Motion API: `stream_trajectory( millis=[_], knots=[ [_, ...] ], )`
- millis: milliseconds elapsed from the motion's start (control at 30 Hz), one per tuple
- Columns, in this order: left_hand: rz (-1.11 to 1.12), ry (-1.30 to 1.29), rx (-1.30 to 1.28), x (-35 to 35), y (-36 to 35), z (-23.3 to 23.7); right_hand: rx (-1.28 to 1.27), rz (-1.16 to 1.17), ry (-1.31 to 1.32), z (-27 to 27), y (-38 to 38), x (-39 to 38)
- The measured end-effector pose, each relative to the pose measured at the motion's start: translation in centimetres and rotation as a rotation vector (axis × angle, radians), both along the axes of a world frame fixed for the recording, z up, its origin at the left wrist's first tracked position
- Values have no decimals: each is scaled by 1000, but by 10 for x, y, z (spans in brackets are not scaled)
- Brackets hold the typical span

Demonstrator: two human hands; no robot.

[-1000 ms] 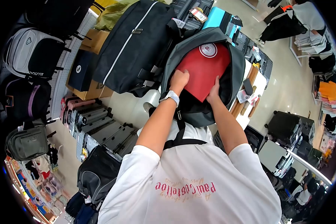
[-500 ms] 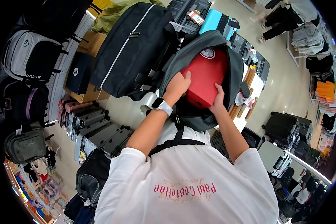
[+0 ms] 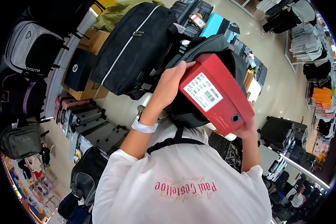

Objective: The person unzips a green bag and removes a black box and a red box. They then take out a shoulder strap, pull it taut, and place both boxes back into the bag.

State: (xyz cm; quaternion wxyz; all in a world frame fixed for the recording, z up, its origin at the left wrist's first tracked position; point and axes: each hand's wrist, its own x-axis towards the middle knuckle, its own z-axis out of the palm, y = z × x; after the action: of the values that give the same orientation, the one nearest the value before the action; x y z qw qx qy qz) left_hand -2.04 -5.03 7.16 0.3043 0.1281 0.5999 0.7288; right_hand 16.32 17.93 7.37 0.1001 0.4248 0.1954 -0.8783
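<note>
Between my two hands is a red shoe box (image 3: 227, 89), tilted so that its end with a white barcode label and a round dark hole faces me. My left hand (image 3: 170, 84) grips the box's left edge, thumb on top. At the lower right corner my right hand (image 3: 246, 128) holds it, with most of its fingers hidden behind the box. Just beyond and partly beneath it, a dark grey backpack (image 3: 212, 44) hangs unzipped, its mouth gaping. The box covers much of the backpack's inside.
A large black bag (image 3: 130, 48) with a light zip stands left of the backpack. Suitcases (image 3: 97, 130) line the lower left, and a turquoise case (image 3: 215, 25) is behind. Backpacks hang on a rack (image 3: 59, 80) at far left. Another person (image 3: 283, 20) stands at upper right.
The red box has come up out of the open backpack, toward me, and turned so its labelled end shows. Both hands moved with it, still gripping.
</note>
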Motion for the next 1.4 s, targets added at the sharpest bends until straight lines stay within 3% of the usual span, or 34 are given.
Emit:
stream_trajectory(
  millis=[100,333,400,467,567,600,667,833,1000,1200,1267,1300,1400],
  knots=[
    [-10,106,-23,12,-7,14,32,-44,81,37,-10,13],
    [75,339,118,62,-16,39,180,-255,218,48,-20,67],
    [37,461,114,66,-25,47,272,-254,298,52,-32,81],
    [-7,522,133,69,-36,54,544,-64,545,45,-33,107],
    [-73,577,147,71,-57,59,649,-255,417,61,-70,111],
    [-83,576,153,71,-65,60,654,-265,414,63,-77,114],
    [-146,586,221,71,-81,62,345,-508,299,67,-86,124],
    [-219,754,200,81,-112,54,434,-587,398,51,-109,148],
    [-142,763,128,82,-152,50,382,-530,560,19,-135,133],
    [47,689,44,75,-203,39,320,-265,764,6,-164,69],
    [13,332,116,70,-225,29,376,-246,691,10,-181,45],
    [56,334,99,67,-238,21,507,-269,617,10,-191,34],
    [149,-153,185,60,-272,-1,475,-123,642,0,-202,0]
  ],
)
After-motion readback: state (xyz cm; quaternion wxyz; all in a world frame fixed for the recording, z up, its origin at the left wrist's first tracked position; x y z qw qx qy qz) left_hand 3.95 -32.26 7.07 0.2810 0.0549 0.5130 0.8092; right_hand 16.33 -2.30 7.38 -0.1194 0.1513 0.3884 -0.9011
